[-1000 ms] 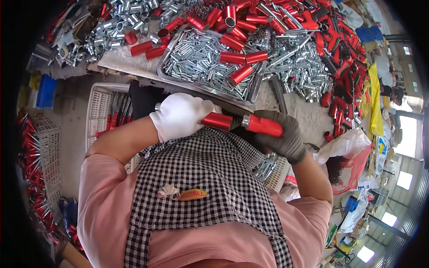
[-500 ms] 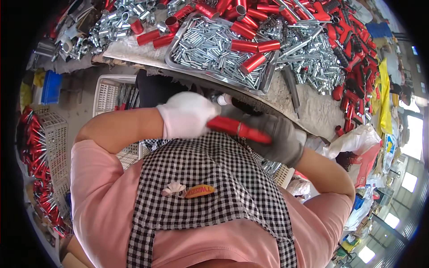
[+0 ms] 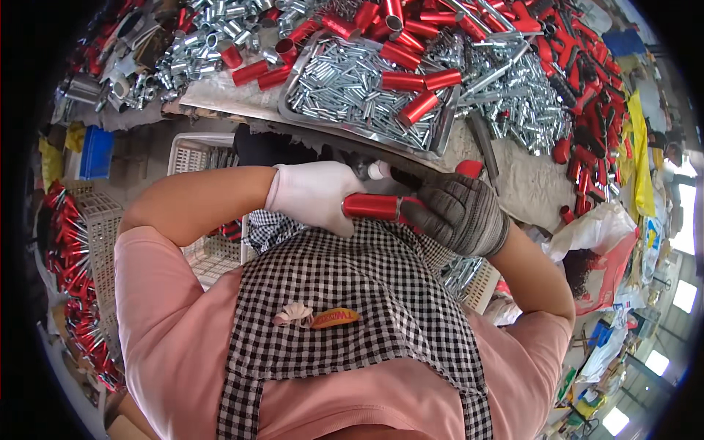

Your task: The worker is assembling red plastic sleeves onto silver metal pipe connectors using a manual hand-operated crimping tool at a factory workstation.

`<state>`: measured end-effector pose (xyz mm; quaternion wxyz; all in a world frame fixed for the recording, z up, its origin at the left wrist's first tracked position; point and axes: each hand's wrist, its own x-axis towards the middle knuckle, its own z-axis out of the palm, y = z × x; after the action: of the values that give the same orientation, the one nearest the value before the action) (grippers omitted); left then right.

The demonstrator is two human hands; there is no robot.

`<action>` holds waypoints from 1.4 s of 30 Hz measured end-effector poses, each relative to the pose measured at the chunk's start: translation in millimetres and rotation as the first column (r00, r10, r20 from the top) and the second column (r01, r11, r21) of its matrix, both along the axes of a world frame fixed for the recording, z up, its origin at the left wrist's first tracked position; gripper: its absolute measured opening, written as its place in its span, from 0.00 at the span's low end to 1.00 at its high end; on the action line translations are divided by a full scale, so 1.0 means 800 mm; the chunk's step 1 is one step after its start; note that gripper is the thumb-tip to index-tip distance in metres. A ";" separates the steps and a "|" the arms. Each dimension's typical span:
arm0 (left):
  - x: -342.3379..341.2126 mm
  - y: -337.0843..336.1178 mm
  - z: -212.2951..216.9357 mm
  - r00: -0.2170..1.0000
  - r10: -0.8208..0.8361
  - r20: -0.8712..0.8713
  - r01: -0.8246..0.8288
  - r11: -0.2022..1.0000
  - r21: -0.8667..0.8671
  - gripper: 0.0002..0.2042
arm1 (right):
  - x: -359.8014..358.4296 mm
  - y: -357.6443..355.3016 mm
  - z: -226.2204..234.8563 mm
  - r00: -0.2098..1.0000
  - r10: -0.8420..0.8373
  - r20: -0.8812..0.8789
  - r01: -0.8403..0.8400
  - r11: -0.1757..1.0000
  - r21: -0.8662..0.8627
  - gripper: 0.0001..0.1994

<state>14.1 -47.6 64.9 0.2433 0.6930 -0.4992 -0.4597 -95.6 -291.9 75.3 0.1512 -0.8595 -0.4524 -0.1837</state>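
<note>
Both my hands meet in front of my apron, just below the bench edge. My left hand (image 3: 319, 194), in a white glove, is closed round the left end of a shiny red metal tube (image 3: 374, 207). My right hand (image 3: 462, 214), in a dark grey knitted glove, has its fingers bent over the tube's right end, where a narrow ring shows. A red rounded piece (image 3: 469, 169) sticks out beyond the right knuckles; whether it joins the tube is hidden. Next to my fingers, a small white-ended part (image 3: 378, 170) shows below the bench edge.
On the bench, a metal tray (image 3: 440, 139) holds silver pins, with red tubes on top. Silver sleeves (image 3: 227, 33) lie left, red-and-black handles (image 3: 579, 81) right. A flat dark bar (image 3: 484, 150) rests near the edge. White crates (image 3: 180, 158) and red tools (image 3: 70, 257) stand at left.
The red tube has turned nearly level, and my right hand has shifted up and round, so its glove back now shows. A red piece now appears beyond its knuckles. My view has shifted slightly.
</note>
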 end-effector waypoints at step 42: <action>-0.013 0.014 -0.046 0.990 0.002 -0.143 0.002 1.000 0.026 0.08 | -0.026 0.023 -0.018 0.938 -0.085 -0.336 0.101 0.994 0.033 0.23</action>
<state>3.4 -36.6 27.9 0.2695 0.6615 -0.4744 -0.5146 -116.1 -273.8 60.7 0.2383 -0.8945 -0.3744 -0.0537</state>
